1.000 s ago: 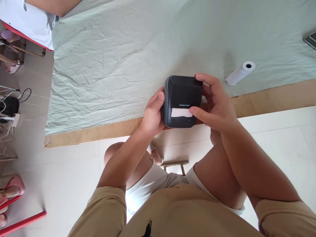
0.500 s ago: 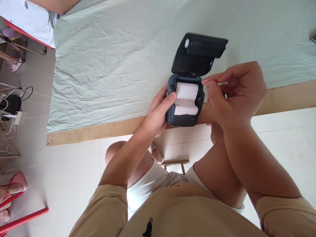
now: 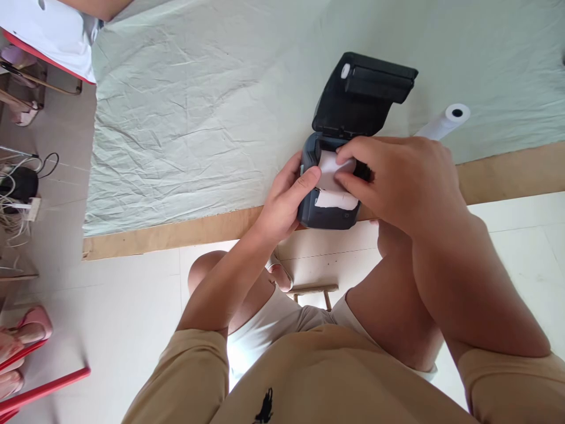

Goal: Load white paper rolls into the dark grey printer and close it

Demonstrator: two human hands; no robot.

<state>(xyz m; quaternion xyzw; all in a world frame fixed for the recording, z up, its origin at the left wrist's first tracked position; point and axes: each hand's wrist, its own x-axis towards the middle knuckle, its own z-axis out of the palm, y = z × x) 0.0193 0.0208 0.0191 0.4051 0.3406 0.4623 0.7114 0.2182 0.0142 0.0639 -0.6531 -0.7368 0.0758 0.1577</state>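
A small black receipt printer [image 3: 329, 219] is in my left hand [image 3: 285, 197], gripped at its left side with the thumb over the rim. Its lid [image 3: 348, 112] stands swung up, away from me. Inside the bay lies a white paper roll [image 3: 329, 174], its torn loose end [image 3: 338, 200] lying over the front lip. My right hand [image 3: 397, 176] reaches in from the right, thumb and forefinger closed on the roll. The right edge of the bay is hidden behind these fingers.
Another white paper roll [image 3: 445, 122] lies on the pale green cloth [image 3: 198, 118] just beyond my right hand. A wooden table edge [image 3: 212, 227] runs below the printer. At far left are cables [image 3: 17, 203], a red bar [image 3: 48, 388] and part of another person [image 3: 48, 35].
My right hand has moved left from the printer's right rim onto the roll inside. This uncovers the second roll on the cloth. The printer has shifted slightly right.
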